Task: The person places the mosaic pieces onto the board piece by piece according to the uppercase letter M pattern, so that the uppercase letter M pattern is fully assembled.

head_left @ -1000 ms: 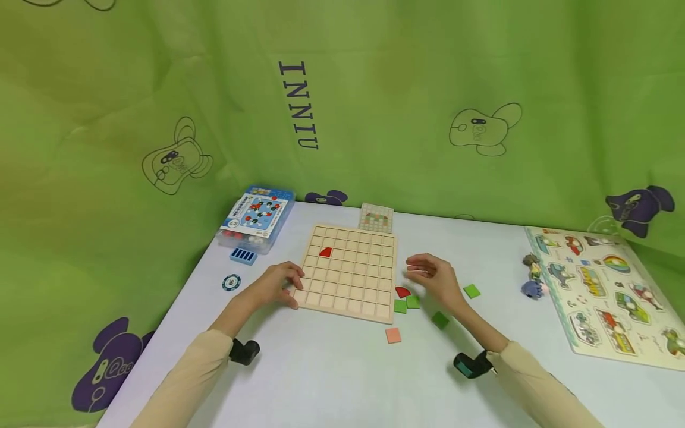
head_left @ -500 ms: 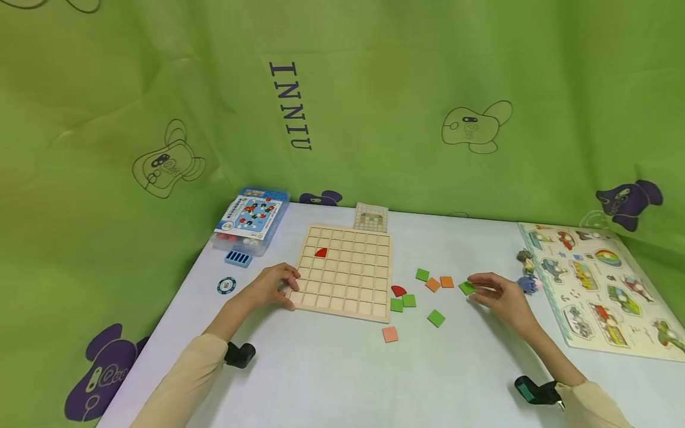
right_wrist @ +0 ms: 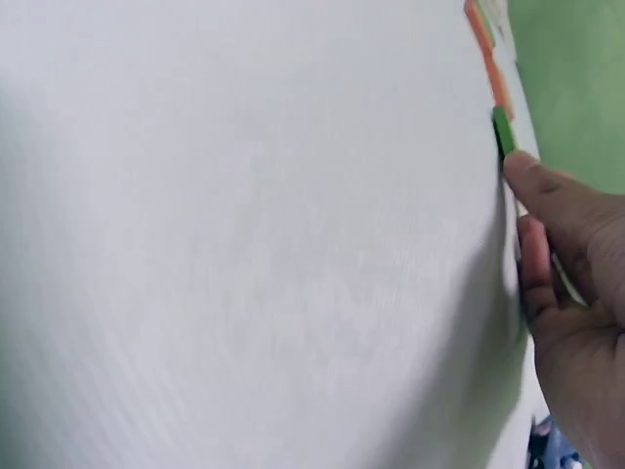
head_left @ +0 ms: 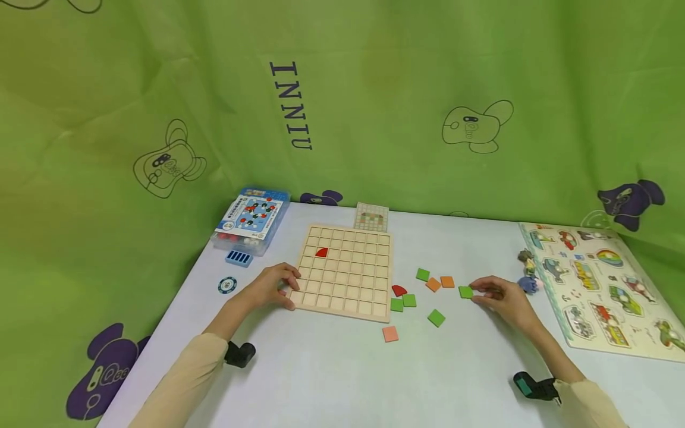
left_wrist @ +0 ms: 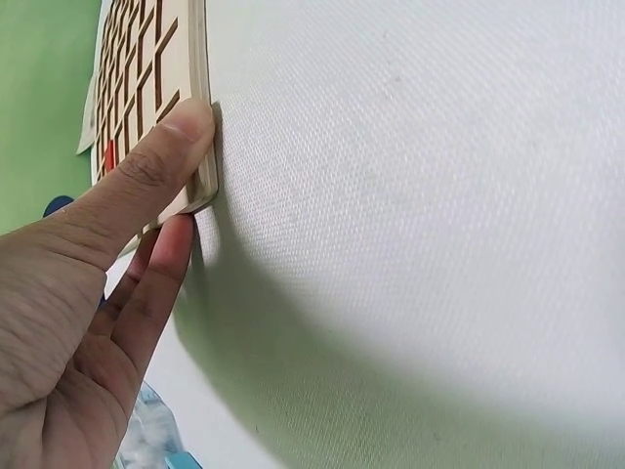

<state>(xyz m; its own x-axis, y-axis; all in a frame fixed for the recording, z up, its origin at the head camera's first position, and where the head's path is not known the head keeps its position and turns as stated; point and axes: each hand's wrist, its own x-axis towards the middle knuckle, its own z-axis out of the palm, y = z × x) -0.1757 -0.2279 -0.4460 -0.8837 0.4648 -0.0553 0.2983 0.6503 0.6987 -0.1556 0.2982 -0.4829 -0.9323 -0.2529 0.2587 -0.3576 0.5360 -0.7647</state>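
Observation:
My left hand (head_left: 274, 286) holds the near left corner of a wooden grid board (head_left: 342, 314). In the left wrist view its thumb (left_wrist: 186, 122) lies on top of the corner, fingers at the side edge. One red quarter-circle tile (head_left: 322, 252) sits in a cell at the board's upper left. Right of the board, my right hand (head_left: 505, 300) pinches the edge of a green square tile (head_left: 465, 292) between thumb and fingers. That same green tile (right_wrist: 503, 129) shows at the thumb tip in the right wrist view.
Orange tiles (head_left: 447, 282), several green tiles (head_left: 436, 318), a red quarter-circle (head_left: 399, 290) and a pink tile (head_left: 390, 334) lie right of the board. A pattern card (head_left: 371, 217) is behind it. A boxed set (head_left: 253, 221) stands left; small figures (head_left: 527, 270) and a picture puzzle (head_left: 605, 291) lie right.
My right hand has moved right from beside the board to the far green tile and now pinches it, the tile slightly turned. The left hand stays at the board corner.

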